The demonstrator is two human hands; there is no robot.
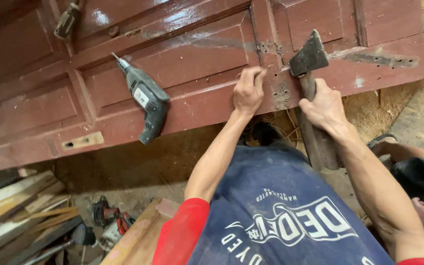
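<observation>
While the right hand [325, 105] grips a hatchet [309, 59], the left hand [249, 91] presses curled fingers on the red door [182, 64].

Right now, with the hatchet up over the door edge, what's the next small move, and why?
Probably a short, controlled tap of the hatchet onto the spot pinched under the left hand. The right hand grips the handle high, the head hangs just right of those fingers, and the door rail there is already chipped. Keep the fingers clear.
</observation>
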